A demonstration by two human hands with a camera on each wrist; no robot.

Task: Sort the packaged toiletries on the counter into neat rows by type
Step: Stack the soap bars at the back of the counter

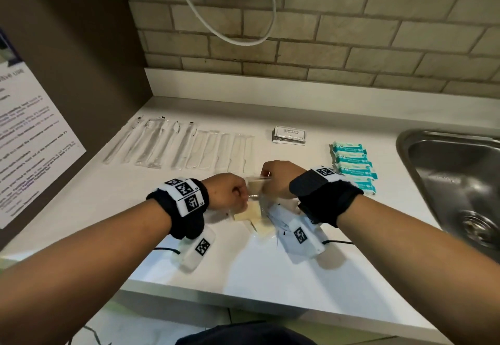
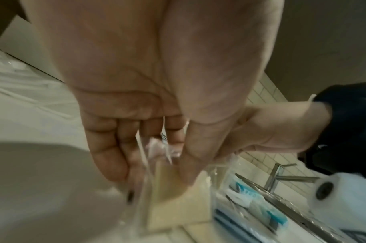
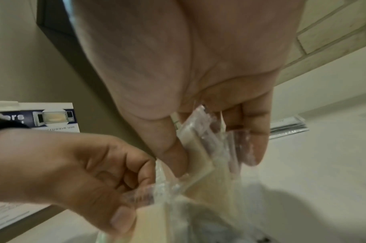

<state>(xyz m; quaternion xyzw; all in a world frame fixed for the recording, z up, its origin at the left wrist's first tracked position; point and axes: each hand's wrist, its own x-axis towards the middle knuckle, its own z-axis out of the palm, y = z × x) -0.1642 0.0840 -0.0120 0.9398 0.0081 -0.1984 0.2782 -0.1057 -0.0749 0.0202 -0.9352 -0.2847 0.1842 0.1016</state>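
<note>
- Nearest, a loose pile of clear crinkly wrappers point(image 1: 273, 218) with flat cream pads inside lies on the smooth white counter point(image 1: 243, 263) under both wrists.
- The left hand point(image 1: 226, 191) pinches a clear packet holding a cream pad point(image 2: 167, 182) between thumb and curled fingers.
- The right hand point(image 1: 278, 178) grips another cream packet point(image 3: 198, 148) the same way, just beside the left.
- Only the wrist views show the glossy film and the cream pads inside it.
- Behind lie a row of long clear sleeves point(image 1: 178, 144), a stack of flat printed sachets point(image 1: 289, 134) and a row of teal packets point(image 1: 353, 167).
- A steel sink point(image 1: 454, 176) sits at the far right.
</note>
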